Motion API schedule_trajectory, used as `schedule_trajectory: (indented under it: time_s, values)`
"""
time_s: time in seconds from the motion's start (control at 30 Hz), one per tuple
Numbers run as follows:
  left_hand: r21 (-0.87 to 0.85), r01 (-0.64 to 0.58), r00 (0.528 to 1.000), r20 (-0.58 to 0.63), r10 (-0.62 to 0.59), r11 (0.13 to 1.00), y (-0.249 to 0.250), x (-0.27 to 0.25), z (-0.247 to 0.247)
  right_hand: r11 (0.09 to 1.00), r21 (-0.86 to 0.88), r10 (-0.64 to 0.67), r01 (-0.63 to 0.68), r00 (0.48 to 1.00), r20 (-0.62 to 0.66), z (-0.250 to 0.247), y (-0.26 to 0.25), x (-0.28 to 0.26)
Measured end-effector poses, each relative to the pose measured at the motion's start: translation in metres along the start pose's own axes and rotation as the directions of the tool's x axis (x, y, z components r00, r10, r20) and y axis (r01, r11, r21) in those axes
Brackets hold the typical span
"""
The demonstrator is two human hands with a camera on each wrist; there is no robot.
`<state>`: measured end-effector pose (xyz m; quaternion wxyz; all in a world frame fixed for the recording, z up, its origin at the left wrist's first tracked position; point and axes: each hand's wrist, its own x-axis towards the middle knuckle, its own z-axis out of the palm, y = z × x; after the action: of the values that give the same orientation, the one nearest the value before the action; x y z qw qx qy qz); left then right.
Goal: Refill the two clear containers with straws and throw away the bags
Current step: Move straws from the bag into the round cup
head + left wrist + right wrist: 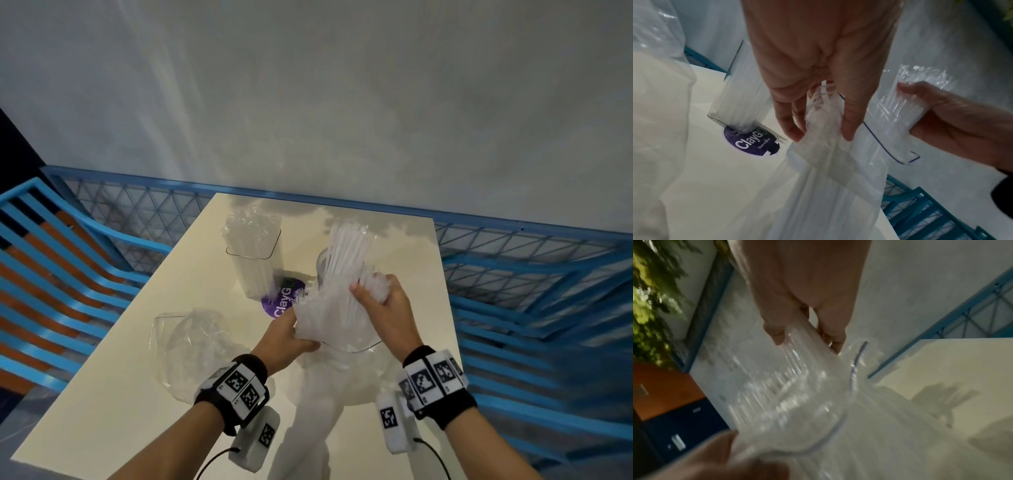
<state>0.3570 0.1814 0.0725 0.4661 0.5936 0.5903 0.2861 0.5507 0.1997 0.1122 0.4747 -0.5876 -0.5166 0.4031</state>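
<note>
The left hand (286, 337) pinches the clear straw bag (830, 164) between fingers and thumb, above the table (113, 394). The right hand (388, 310) curls round the straw bundle (346, 253) over the near clear container (356, 346); the far container (255, 263) stands filled.

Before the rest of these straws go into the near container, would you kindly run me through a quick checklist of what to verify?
1. Right hand grips the straw bundle: ok.
2. Left hand holds the bag the straws are coming out of: ok, fingers pinch the film.
3. Near container is under the bundle: ok, its rim shows below the bag.
4. Near container stands steady on the table: cannot tell, its base is hidden.
5. Far container is upright and filled with straws: ok.
6. Empty bag has been thrown away: not ok, it lies on the table.
</note>
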Motion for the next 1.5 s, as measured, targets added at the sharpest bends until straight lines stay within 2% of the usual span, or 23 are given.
schedule_trajectory:
  time_s: [0.27, 0.47, 0.6, 0.77, 0.9, 1.0, 1.1, 1.23, 1.5]
  values:
    - [0.045, -0.002, 1.0, -0.02, 0.003, 0.999, 0.01, -0.001, -0.004, 0.982, 0.17, -0.093, 0.088, 0.996, 0.019, -0.019, -0.056, 0.014]
    - [0.073, 0.01, 1.0, -0.026, -0.008, 0.997, 0.01, -0.002, -0.007, 0.961, 0.27, -0.058, 0.06, 0.998, -0.015, -0.031, -0.087, 0.039]
    - [0.059, 0.006, 1.0, -0.026, -0.004, 0.998, 0.006, -0.003, -0.007, 0.948, 0.306, -0.096, 0.089, 0.995, 0.01, -0.047, -0.129, 0.063]
    - [0.044, 0.006, 1.0, -0.03, -0.004, 0.999, 0.0, -0.003, -0.007, 0.891, 0.411, -0.19, 0.193, 0.981, -0.049, -0.055, -0.188, 0.091]
    - [0.056, 0.006, 1.0, -0.029, -0.004, 0.998, -0.003, -0.002, -0.008, 0.87, 0.413, -0.252, 0.269, 0.963, -0.096, -0.043, -0.21, 0.101]
    - [0.062, 0.013, 0.999, -0.043, -0.011, 0.998, -0.003, -0.003, -0.007, 0.9, 0.342, -0.226, 0.269, 0.961, -0.161, -0.028, -0.209, 0.113]
    - [0.062, 0.019, 0.999, -0.048, -0.016, 0.998, -0.004, -0.005, -0.007, 0.951, 0.194, -0.197, 0.241, 0.955, -0.221, -0.014, -0.195, 0.128]
    - [0.061, 0.009, 0.998, -0.06, -0.005, 0.998, -0.007, -0.004, -0.006, 0.974, 0.068, -0.195, 0.217, 0.95, -0.246, -0.001, -0.171, 0.139]
    - [0.047, 0.011, 0.999, -0.049, -0.009, 0.999, -0.013, -0.006, -0.004, 0.983, -0.022, -0.18, 0.181, 0.947, -0.265, 0.024, -0.1, 0.132]
